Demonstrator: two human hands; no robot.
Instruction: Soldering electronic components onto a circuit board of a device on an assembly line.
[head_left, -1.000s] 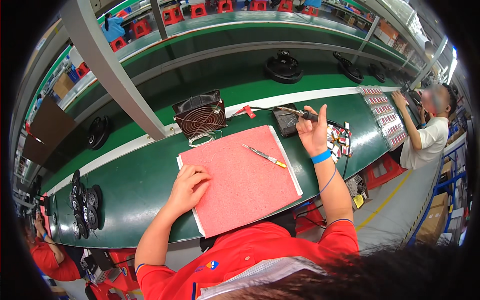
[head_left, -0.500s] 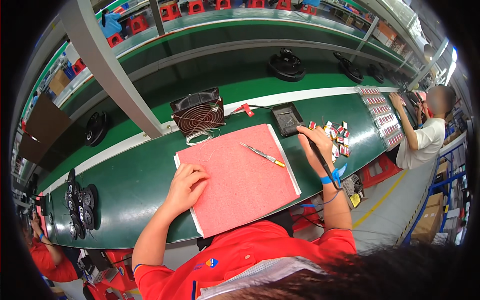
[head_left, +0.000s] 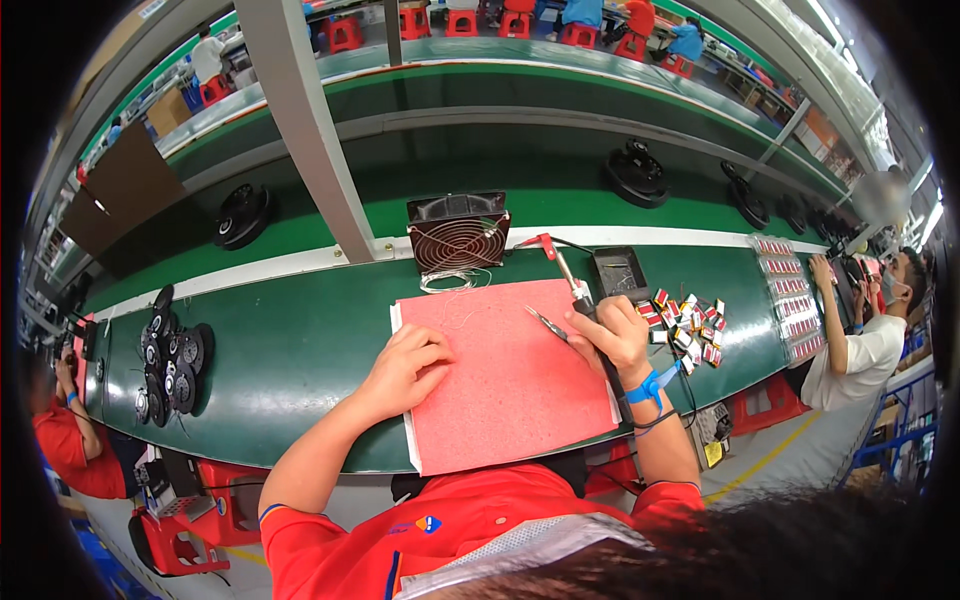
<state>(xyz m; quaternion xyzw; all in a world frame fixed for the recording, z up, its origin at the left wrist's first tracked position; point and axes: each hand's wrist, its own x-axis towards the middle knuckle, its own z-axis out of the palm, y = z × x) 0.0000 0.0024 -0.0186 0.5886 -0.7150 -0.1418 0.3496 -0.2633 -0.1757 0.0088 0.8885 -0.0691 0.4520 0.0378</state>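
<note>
In my right hand (head_left: 618,338) is a soldering iron (head_left: 616,395), its black handle running through the fingers and its metal shaft pointing away from me. Its far end comes up beside a small red piece (head_left: 546,246) at the bench's back. Pointed tweezers (head_left: 548,325) are by my right thumb over the pink mat (head_left: 510,400); my fingers hide their rear end, so whether they are held or lying is unclear. My left hand (head_left: 412,362) rests on the mat's left part, fingers loosely bent, thumb apart, nothing visible in it.
Behind the mat stands a square fan (head_left: 458,235) with thin white wire (head_left: 455,280) before it. A black tray (head_left: 620,272), several small red-and-white parts (head_left: 690,325) and blister trays (head_left: 790,300) are rightward. Black round parts (head_left: 172,360) lie left. A co-worker (head_left: 860,350) sits right.
The view has swung left. My right hand has come in over the mat's right edge beside the tweezers, the iron in it. My left hand stays on the mat.
</note>
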